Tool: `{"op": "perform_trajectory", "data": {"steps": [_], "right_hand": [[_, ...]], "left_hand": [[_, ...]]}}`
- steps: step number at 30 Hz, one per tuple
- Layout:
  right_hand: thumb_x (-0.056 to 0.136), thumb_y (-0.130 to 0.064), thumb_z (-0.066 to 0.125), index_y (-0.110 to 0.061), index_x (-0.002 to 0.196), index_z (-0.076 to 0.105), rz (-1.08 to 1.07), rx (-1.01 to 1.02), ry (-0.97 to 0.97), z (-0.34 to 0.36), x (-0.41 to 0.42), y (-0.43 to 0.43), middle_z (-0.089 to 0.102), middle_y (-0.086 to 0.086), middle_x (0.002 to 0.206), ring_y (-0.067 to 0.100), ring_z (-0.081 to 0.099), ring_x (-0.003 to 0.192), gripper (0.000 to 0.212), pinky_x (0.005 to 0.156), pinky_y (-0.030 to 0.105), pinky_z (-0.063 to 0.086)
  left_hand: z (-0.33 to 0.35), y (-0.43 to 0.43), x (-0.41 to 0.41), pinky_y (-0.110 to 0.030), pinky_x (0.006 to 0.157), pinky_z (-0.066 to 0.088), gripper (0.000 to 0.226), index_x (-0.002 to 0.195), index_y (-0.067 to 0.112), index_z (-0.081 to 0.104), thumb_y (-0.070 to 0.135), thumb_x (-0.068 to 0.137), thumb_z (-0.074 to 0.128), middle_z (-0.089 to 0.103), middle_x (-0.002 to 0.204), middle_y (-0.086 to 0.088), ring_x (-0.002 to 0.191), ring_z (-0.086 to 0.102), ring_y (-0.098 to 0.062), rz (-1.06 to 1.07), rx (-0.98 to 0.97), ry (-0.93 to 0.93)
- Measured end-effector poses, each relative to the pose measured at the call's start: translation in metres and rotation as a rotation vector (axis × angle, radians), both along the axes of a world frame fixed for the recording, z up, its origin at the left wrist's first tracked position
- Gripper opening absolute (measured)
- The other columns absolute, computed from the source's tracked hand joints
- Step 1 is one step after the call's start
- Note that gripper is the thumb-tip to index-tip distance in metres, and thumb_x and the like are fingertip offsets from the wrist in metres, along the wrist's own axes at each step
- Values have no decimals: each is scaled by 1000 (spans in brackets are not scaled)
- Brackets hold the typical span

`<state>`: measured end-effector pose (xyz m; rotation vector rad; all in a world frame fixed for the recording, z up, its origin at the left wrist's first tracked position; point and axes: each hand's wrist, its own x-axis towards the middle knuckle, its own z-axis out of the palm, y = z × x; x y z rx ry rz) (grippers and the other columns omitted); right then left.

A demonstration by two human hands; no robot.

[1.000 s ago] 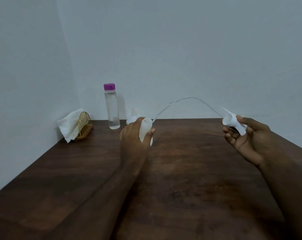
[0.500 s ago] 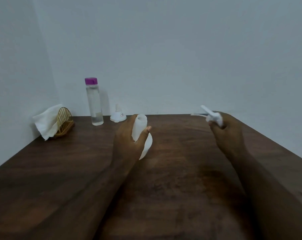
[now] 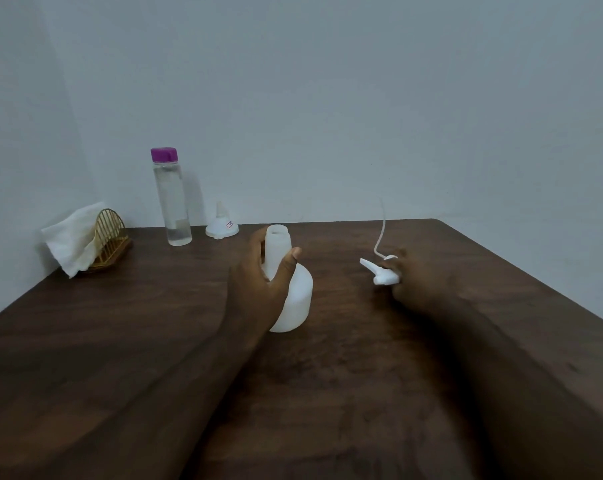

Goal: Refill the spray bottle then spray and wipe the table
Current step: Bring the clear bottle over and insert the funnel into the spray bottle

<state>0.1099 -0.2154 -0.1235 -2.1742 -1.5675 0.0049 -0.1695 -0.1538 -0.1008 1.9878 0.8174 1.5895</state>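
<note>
The left hand (image 3: 258, 289) grips the neck of an uncapped white spray bottle (image 3: 293, 299), standing on the bench (image 3: 362, 375). The right hand (image 3: 421, 282), low over the bench, holds the removed sprayer head (image 3: 381, 271), its tube curving upward.

My left hand (image 3: 258, 289) has brought the open spray bottle (image 3: 298, 299) down onto the table (image 3: 362, 393), and my right hand (image 3: 421, 285) has lowered the spray head (image 3: 381, 273), its dip tube (image 3: 383, 226) now clear of the bottle and pointing up.

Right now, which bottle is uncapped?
The white spray bottle gripped by the left hand: its neck is bare. The clear bottle behind it wears a purple cap.
</note>
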Motion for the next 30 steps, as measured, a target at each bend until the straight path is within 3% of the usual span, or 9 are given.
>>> {"op": "perform_trajectory", "data": {"steps": [4, 9, 12, 15, 18, 20, 22, 27, 30], "right_hand": [[80, -27, 69, -17, 122, 66, -35, -26, 51, -3, -1, 3, 49, 6, 133, 22, 44, 131, 43, 89, 21, 31], [84, -28, 74, -14, 131, 62, -61, -42, 77, 6, -8, -3, 39, 5, 146, 21, 43, 131, 50, 90, 21, 31], [85, -28, 71, -7, 122, 65, -70, -26, 51, 11, -16, -9, 45, 6, 142, 23, 46, 127, 43, 92, 28, 36], [84, -31, 58, -12, 104, 70, -79, 117, 7, 18, -25, -13, 54, 2, 133, 22, 50, 124, 29, 86, 24, 34], [76, -33, 51, -6, 104, 70, -33, 380, 92, 36, -46, -17, 63, 6, 121, 27, 60, 109, 43, 83, 20, 36], [72, -22, 53, -8, 88, 72, 67, 683, 110, 56, -75, -26, 67, 1, 105, 22, 65, 88, 28, 78, 23, 44], [74, -4, 53, -5, 83, 72, 215, 917, 124, 74, -114, -33, 69, 2, 96, 17, 66, 86, 21, 79, 21, 49], [82, -12, 59, -3, 81, 72, 567, 941, 99, 99, -211, -30, 71, 4, 86, 14, 68, 84, 16, 77, 24, 52], [85, -21, 62, -15, 87, 73, 536, 811, 259, 98, -255, -18, 71, -7, 85, 5, 66, 82, 12, 73, 18, 52]], "left_hand": [[-3, -2, 5, 1, 75, 37, 42, 124, 19, 54, 41, 89, 65, 55, 99, 27, 94, 52, 17, 1, -72, 36], [-8, -5, 10, 0, 73, 33, 51, 131, 20, 48, 44, 88, 63, 51, 111, 17, 97, 49, 0, -19, -145, 117], [-9, -5, 11, -13, 83, 36, 57, 134, 23, 44, 48, 87, 63, 48, 117, 18, 105, 47, -1, -57, -172, 113], [-5, -2, 9, -23, 95, 36, 60, 138, 24, 42, 52, 87, 60, 48, 124, 16, 116, 46, -2, -72, -225, 63], [-3, 7, 0, -33, 102, 41, 60, 138, 23, 42, 56, 89, 54, 55, 130, 5, 121, 50, -8, -44, -269, 0], [-2, 17, -8, -36, 102, 43, 61, 136, 22, 44, 60, 89, 50, 56, 129, 2, 121, 52, -10, -13, -295, -22], [-3, 29, -16, -38, 101, 45, 63, 134, 23, 46, 65, 87, 50, 59, 123, 3, 116, 55, -11, 25, -320, -50], [-9, 57, -47, -36, 93, 51, 54, 130, 20, 50, 52, 87, 61, 62, 110, 3, 102, 61, -12, 137, -467, -155], [-9, 69, -67, -43, 89, 55, 50, 127, 21, 51, 48, 87, 63, 65, 106, 3, 96, 63, -14, 202, -589, -288]]}}
